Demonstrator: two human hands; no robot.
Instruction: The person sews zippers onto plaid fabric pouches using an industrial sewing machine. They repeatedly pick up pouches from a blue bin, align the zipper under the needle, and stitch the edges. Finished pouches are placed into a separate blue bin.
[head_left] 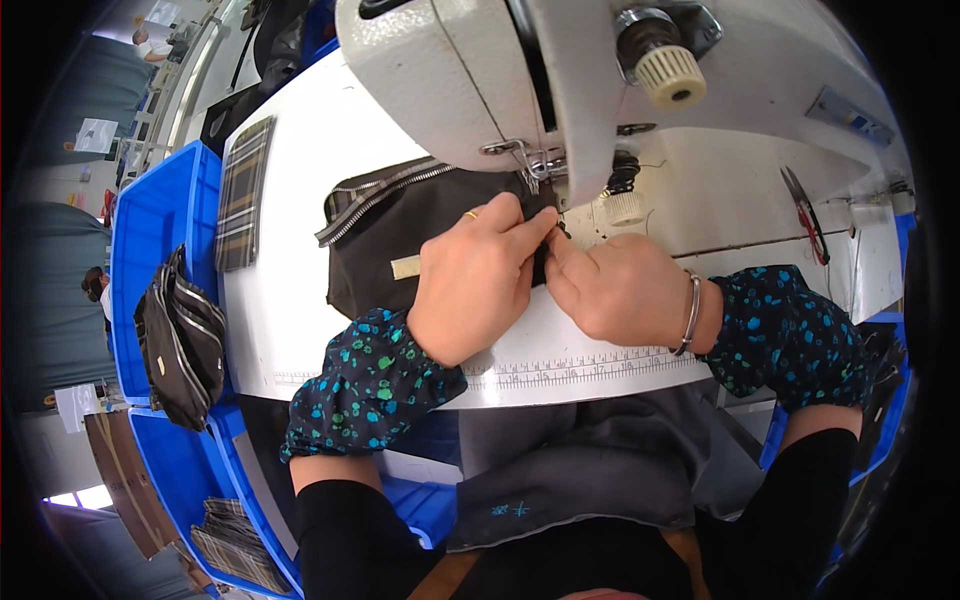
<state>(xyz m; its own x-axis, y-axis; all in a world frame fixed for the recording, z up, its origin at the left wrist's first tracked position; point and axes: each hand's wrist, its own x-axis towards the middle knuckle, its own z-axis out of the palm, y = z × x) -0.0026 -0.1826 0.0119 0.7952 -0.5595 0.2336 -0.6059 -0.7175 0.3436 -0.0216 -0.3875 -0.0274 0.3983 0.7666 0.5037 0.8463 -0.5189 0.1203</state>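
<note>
A black zippered fabric pouch (375,255) with plaid lining at its open end lies on the white sewing table. Its right edge runs under the needle area of a pale sewing machine (540,165). My left hand (475,270) rests on the pouch, its fingers bent and closed at the right edge just in front of the presser foot. Against those fingertips, my right hand (625,290) pinches the same edge between thumb and index finger. A small beige label (406,267) shows on the pouch beside my left hand. The fingertips partly hide the pinched edge.
Snips (808,218) lie at the right on the machine bed. Folded plaid cloth (245,195) sits on the table's left side. A blue bin (165,200) beside it has another black zippered piece (180,345) over its rim. A ruler strip (560,375) follows the near edge.
</note>
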